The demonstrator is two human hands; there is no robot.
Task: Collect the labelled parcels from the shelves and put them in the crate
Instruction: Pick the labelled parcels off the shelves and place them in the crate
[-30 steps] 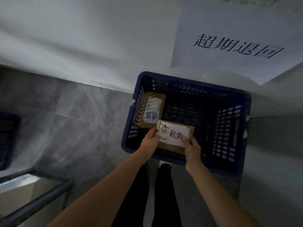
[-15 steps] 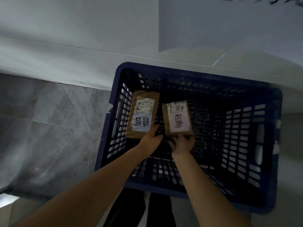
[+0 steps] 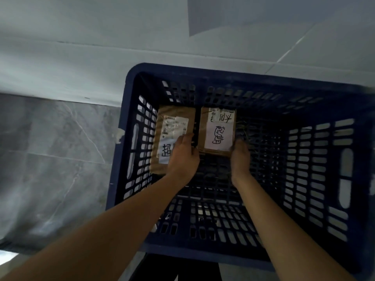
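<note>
The left parcel carries a white label with handwritten "超", partly covered by a hand. The right parcel has a label reading "超期"; its small print is illegible.
</note>
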